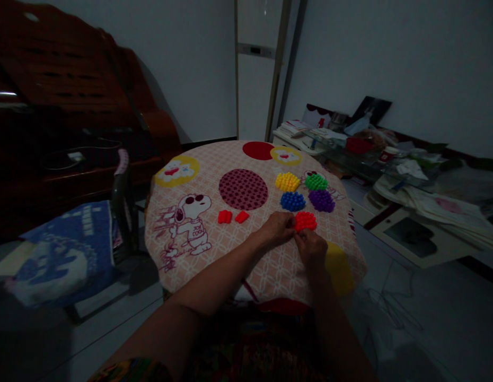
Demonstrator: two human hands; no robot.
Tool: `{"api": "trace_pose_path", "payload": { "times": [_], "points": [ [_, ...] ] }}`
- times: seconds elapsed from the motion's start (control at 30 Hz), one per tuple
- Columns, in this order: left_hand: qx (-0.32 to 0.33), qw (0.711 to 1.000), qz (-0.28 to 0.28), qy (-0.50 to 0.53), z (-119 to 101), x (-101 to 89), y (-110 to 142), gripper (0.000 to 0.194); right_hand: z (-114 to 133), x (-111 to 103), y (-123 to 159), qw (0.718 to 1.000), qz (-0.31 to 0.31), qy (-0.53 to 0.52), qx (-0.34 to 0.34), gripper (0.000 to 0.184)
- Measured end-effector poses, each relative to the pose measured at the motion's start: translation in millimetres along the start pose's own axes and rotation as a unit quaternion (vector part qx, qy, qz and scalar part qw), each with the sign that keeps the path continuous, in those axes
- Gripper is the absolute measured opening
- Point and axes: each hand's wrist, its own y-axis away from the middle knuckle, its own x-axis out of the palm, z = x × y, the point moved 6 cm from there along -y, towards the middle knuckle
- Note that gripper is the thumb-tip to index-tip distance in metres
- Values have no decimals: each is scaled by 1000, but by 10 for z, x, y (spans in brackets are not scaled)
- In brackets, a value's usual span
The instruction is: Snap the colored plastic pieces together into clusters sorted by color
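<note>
A cluster of small red pieces (306, 221), knobbly like beads, lies on the round table's patterned cloth (230, 254). At its left edge is my left hand (279, 227), fingers bent into a pinch. Just in front of the cluster, my right hand (312, 246) is also pinched, its fingertips close to the left ones. Whatever is between the fingertips is too small and dark to make out. Two little red groups of pieces, one on the left (225, 216) and one on the right (241, 216), lie farther left.
Behind the red cluster sit blue (292, 201), purple (322, 200), yellow (287, 182) and green (315, 182) clusters. A chair with a blue cloth (71, 254) stands left, before a wooden bench (71, 79). Papers and bags crowd a glass-topped stand (350, 154) at right.
</note>
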Motion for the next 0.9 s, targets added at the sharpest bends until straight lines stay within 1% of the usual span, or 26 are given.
{"api": "trace_pose_path", "payload": {
  "times": [0.1,0.17,0.27,0.37,0.43,0.5,0.6,0.73,0.8,0.9],
  "points": [
    [6,1000,-3,7,7,-44,-13,12,-19,-20,-3,999,-2,-30,12,36],
    [10,1000,-19,4,41,-167,-23,12,-33,-56,5,997,0,-75,25,37],
    [-11,998,-60,-34,190,-495,-24,14,-51,-134,27,988,-8,-147,50,36],
    [-75,987,-95,-109,450,-889,38,14,-64,-212,47,982,-40,-173,68,35],
    [-129,973,-101,-166,627,-1108,123,16,-62,-233,53,980,-55,-175,71,35],
    [-173,959,-83,-208,760,-1238,219,19,-56,-228,52,980,-58,-176,68,35],
    [-211,949,-26,-232,842,-1264,322,19,-53,-218,50,981,-60,-172,67,36],
    [-219,943,22,-251,791,-1174,321,13,-62,-218,54,980,-59,-174,71,36],
    [-197,949,43,-242,736,-1094,273,13,-63,-219,58,980,-54,-178,75,35],
    [-134,973,55,-177,609,-935,181,11,-37,-228,69,978,-47,-190,75,33]
  ]
}}
